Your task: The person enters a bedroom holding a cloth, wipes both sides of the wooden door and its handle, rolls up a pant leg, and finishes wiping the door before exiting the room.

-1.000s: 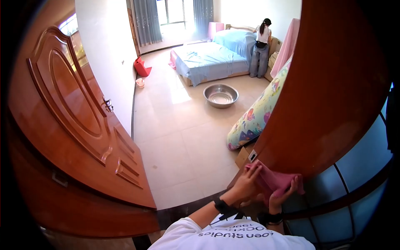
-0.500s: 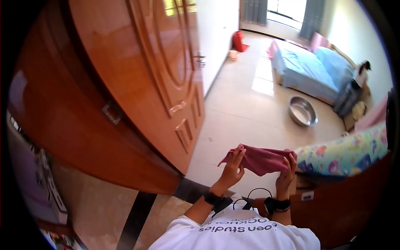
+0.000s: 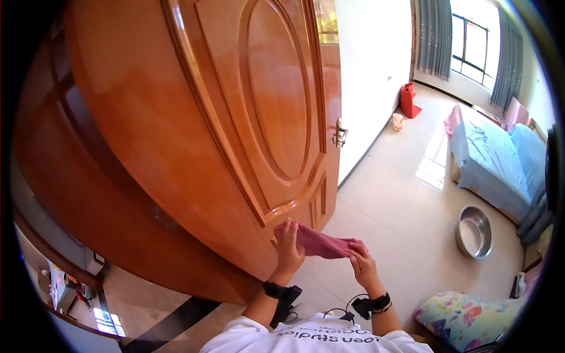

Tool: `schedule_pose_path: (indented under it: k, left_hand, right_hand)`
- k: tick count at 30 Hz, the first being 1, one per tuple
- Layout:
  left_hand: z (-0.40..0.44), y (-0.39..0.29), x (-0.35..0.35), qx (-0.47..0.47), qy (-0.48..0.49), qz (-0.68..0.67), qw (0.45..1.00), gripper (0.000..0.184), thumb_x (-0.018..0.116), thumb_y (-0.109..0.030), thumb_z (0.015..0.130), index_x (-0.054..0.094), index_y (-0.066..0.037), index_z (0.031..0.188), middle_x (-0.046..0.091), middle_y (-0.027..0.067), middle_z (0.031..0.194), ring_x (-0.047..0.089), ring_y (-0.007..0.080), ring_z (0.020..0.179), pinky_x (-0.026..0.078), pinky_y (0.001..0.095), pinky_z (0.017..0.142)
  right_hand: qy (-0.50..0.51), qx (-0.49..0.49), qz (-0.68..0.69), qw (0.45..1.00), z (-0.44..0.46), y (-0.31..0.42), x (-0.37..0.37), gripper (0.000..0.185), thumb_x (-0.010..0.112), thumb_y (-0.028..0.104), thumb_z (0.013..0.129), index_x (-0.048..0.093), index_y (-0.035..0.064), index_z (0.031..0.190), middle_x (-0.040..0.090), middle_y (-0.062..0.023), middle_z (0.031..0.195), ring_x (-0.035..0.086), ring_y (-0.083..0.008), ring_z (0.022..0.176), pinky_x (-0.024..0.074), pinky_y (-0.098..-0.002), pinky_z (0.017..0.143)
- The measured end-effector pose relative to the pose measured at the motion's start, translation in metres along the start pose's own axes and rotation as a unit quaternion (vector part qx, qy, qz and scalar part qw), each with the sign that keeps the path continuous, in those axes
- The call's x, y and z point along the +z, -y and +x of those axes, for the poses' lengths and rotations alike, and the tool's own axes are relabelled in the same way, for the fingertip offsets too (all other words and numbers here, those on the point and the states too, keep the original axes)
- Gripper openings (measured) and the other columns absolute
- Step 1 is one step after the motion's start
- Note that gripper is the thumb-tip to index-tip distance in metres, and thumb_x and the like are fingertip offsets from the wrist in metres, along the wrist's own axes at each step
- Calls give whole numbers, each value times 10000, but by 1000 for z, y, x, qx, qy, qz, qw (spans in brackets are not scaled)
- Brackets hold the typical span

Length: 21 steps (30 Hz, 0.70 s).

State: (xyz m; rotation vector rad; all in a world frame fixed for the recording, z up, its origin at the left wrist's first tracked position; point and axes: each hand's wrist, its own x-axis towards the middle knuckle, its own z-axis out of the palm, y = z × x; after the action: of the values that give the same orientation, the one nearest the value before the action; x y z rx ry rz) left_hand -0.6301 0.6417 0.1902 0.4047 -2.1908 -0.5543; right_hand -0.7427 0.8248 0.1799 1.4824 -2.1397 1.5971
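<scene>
A dark pink cloth [image 3: 322,242] is stretched between my two hands, in front of my chest. My left hand [image 3: 288,248] pinches its left end, and the fingers are closed on it. The cloth's right end is gripped by my right hand [image 3: 364,263], with the thumb below and fingers above. Behind the cloth stands a glossy brown wooden door [image 3: 273,100], its metal handle [image 3: 339,133] on the right edge. Both hands are apart from the door surface, as far as I can tell.
On the tiled floor [image 3: 388,206] to the right sits a metal basin [image 3: 474,232]. Beyond it is a bed [image 3: 494,156] with blue covers. A floral-patterned bundle [image 3: 471,315] lies at the lower right. A red object [image 3: 408,101] leans by the far wall.
My view has turned left toward the door, so the room shifts right. Both hands still hold the cloth, which looks narrower and more folded. The person by the bed is mostly out of view.
</scene>
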Motion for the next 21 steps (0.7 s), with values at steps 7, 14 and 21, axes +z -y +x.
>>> schedule_pose_path:
  k: [7,14,21]
  left_hand:
    - [105,23,-36,33,-133,244,960,530,425,17,653,350,-23,1176,241,201,1272,227,380,1163,197,463,945]
    - [147,93,9,-120,-247,259,926,554,446,-35,652,304,-21,1187,205,246,1261,192,421,1163,156,501,943]
    - [156,153,87,-1,-296,235,926,648,477,-54,685,181,-75,1261,160,288,1256,194,452,1148,204,486,923]
  right_hand:
    - [14,-209,-21,978,168,-16,6,233,510,70,716,571,60,940,461,-122,1089,512,-286,851,418,-342,708]
    - [4,-314,-83,946,263,-59,81,347,572,128,680,528,94,1023,451,-113,1128,524,-237,822,409,-309,634]
    - [-1,-402,-129,907,351,-112,103,426,622,252,665,489,52,1017,446,-119,1143,540,-246,798,420,-309,663]
